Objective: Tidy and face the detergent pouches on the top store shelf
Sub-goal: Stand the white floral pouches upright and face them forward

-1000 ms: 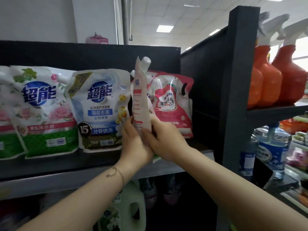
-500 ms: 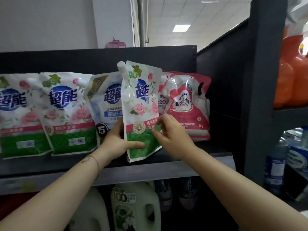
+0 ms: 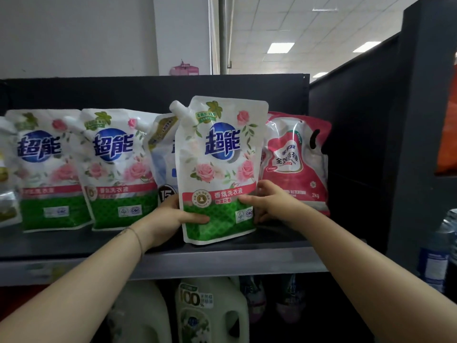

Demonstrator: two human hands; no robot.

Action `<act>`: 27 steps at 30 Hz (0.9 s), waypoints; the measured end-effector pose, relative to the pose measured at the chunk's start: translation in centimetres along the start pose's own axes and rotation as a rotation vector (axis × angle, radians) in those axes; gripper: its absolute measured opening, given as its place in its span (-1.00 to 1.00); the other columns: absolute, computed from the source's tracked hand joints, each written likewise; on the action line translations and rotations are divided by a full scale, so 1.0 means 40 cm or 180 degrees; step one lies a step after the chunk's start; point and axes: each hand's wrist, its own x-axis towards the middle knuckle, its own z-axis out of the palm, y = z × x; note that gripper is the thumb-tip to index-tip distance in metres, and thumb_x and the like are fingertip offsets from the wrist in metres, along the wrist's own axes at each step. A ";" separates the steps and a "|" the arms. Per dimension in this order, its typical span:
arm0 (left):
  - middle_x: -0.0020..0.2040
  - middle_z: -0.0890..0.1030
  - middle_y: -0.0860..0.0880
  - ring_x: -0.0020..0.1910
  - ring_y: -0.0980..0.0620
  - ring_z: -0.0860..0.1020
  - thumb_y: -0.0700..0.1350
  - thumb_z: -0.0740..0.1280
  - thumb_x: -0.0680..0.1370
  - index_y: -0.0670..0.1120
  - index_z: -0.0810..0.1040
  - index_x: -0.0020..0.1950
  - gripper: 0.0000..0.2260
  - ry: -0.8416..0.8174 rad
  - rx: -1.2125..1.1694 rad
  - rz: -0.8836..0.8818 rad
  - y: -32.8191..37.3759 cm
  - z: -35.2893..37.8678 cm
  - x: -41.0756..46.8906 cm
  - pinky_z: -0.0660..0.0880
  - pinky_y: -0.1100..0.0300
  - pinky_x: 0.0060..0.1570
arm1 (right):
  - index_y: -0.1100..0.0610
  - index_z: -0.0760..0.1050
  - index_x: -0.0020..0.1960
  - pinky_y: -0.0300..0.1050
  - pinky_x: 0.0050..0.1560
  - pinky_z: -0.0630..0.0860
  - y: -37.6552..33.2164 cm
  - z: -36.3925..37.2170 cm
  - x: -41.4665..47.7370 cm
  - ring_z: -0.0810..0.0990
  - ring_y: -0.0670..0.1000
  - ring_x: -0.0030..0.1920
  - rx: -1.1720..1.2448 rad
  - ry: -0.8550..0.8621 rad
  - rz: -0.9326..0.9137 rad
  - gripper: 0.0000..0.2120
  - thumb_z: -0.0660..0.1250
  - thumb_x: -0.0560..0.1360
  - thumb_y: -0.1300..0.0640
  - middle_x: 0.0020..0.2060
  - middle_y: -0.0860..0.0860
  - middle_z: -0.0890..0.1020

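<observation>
Left hand (image 3: pixel 170 219) thumb-pinches the rose pouch (image 3: pixel 220 169) at its lower left edge, right hand (image 3: pixel 269 201) grips its right, label front-out at the top shelf (image 3: pixel 247 262) lip beside the red pouch (image 3: pixel 296 164); facing step in hand, next likely needs pushing it back into line.

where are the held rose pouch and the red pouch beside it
white and green rose-print plastic pouch (image 3: pixel 222 144): head view, blue logo
red and white plastic pouch (image 3: pixel 288 159): head view, centre label

Glossy plastic film covers the rose pouch (image 3: pixel 220 169); the dark shelf (image 3: pixel 222 253) looks matt painted metal.
</observation>
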 end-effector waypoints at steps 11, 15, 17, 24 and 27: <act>-0.02 0.70 -0.05 0.00 -0.03 0.66 -0.21 0.41 0.33 -0.12 0.58 0.07 -0.69 0.0749 -0.0787 0.0517 0.001 -0.038 -0.040 0.60 0.12 -0.05 | 0.08 0.45 0.00 -0.11 -0.15 0.62 -0.051 0.099 -0.008 0.66 -0.07 -0.11 0.0115 0.0838 -0.0712 -0.45 0.63 0.17 -0.09 -0.09 -0.04 0.65; -0.05 0.70 -0.01 -0.05 0.01 0.67 -0.09 0.39 0.41 -0.04 0.58 0.05 -0.78 0.1221 -0.1019 0.0740 0.034 -0.088 -0.066 0.57 0.11 -0.10 | 0.05 0.47 -0.02 0.01 -0.08 0.63 -0.113 0.178 0.001 0.67 -0.05 -0.12 0.0241 0.1004 -0.0978 -0.38 0.62 0.08 -0.20 -0.12 -0.04 0.66; -0.01 0.70 0.02 -0.02 0.02 0.66 0.09 0.35 0.45 0.03 0.58 0.06 -0.76 0.1479 -0.1048 0.0777 0.047 -0.125 -0.078 0.57 0.06 -0.04 | 0.05 0.47 -0.03 -0.04 -0.08 0.63 -0.143 0.229 0.000 0.66 -0.07 -0.14 0.0292 0.1024 -0.1151 -0.46 0.62 0.15 -0.14 -0.14 -0.05 0.66; 0.03 0.68 0.04 0.05 0.00 0.64 0.24 0.32 0.41 0.04 0.58 0.09 -0.61 0.2024 -0.0680 0.0867 0.058 -0.330 -0.140 0.53 -0.03 0.12 | 0.05 0.43 -0.04 0.01 -0.12 0.64 -0.219 0.438 0.035 0.66 -0.06 -0.14 0.0408 0.0758 -0.1200 -0.53 0.59 0.24 -0.10 -0.14 -0.05 0.64; -0.04 0.68 0.10 0.00 0.05 0.63 0.19 0.30 0.48 0.04 0.58 0.00 -0.74 0.2137 -0.0458 0.0863 0.060 -0.437 -0.158 0.53 0.06 0.07 | 0.05 0.43 -0.02 0.04 -0.07 0.64 -0.238 0.541 0.067 0.66 -0.06 -0.10 0.0501 0.0660 -0.1122 -0.53 0.58 0.26 -0.11 -0.10 -0.05 0.65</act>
